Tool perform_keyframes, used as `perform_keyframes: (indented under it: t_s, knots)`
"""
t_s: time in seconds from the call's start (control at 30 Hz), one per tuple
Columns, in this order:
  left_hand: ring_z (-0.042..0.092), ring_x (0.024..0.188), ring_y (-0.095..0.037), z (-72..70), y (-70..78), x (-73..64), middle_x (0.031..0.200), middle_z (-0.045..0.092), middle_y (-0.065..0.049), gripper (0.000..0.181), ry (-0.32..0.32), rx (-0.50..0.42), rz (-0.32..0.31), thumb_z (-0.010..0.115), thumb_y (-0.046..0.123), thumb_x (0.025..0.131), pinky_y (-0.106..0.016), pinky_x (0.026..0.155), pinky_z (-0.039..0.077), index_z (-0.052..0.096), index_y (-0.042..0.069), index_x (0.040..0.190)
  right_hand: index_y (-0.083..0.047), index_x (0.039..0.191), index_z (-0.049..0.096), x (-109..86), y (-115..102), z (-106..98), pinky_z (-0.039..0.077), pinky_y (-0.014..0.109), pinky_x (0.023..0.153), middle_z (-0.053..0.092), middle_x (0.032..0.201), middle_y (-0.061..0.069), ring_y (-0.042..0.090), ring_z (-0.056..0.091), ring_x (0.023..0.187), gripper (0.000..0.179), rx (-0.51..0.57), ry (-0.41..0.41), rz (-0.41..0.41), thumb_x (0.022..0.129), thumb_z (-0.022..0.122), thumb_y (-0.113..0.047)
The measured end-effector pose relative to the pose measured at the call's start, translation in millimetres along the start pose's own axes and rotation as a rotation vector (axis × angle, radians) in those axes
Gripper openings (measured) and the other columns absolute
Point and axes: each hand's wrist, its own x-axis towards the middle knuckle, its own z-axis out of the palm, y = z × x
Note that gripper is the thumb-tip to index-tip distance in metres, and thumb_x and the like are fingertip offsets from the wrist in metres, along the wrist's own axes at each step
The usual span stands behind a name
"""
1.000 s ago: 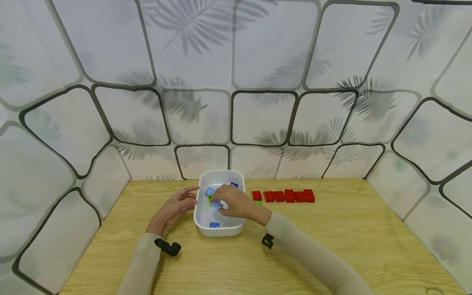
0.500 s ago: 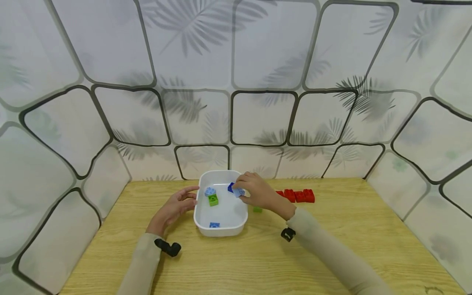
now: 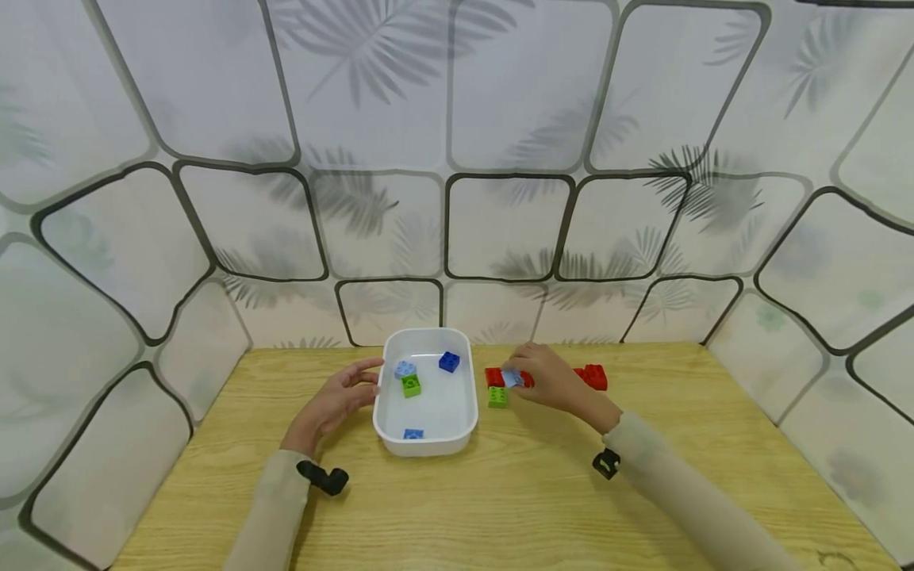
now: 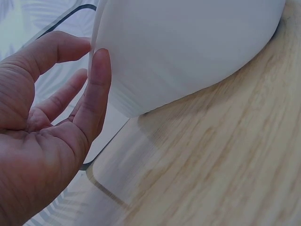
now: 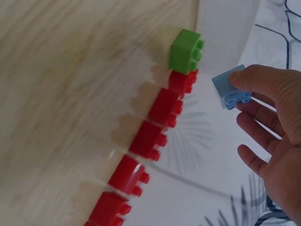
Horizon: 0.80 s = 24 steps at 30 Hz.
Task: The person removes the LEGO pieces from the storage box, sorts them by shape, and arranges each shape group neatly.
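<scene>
My right hand pinches a light blue building block between thumb and fingertips, over the row of red blocks. In the right wrist view its studs face downward in the picture, and the other fingers are partly spread. A green block sits in front of the row's left end. My left hand rests its fingertips against the left side of the white tub; in the left wrist view a finger lies along its outer wall. Part of the red row is hidden behind my right hand.
Inside the tub lie a dark blue block, a green block and two light blue blocks, one at the back left and one at the front. A patterned curtain stands behind the wooden table.
My right hand has lifted the light blue block out of the tub and carried it right, over the red row. My left hand has stayed at the tub's side.
</scene>
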Motion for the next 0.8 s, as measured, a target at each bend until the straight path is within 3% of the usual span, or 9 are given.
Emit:
perform_keyframes:
  t_s: [0.47, 0.8]
  knots:
    - [0.058, 0.111, -0.014, 0.3, -1.1, -0.8, 0.130, 0.050, -0.015, 0.063, -0.011, 0.003, 0.012, 0.063, 0.007, 0.100, -0.024, 0.093, 0.057, 0.035, 0.004, 0.157, -0.007, 0.100, 0.078, -28.8, 12.3, 13.4, 0.050, 0.036, 0.069, 0.069, 0.091, 0.005, 0.020, 0.059, 0.081, 0.022, -0.027, -0.043, 0.006, 0.079, 0.084, -0.007]
    - [0.059, 0.110, -0.013, -0.2, -1.6, 1.1, 0.128, 0.050, -0.012, 0.064, -0.013, -0.014, -0.001, 0.063, 0.007, 0.101, -0.024, 0.094, 0.057, 0.033, 0.004, 0.158, -0.009, 0.104, 0.078, -31.2, 9.8, 17.1, 0.051, 0.041, 0.077, 0.070, 0.098, 0.004, 0.023, 0.061, 0.092, 0.022, -0.048, -0.114, 0.087, 0.083, 0.084, -0.012]
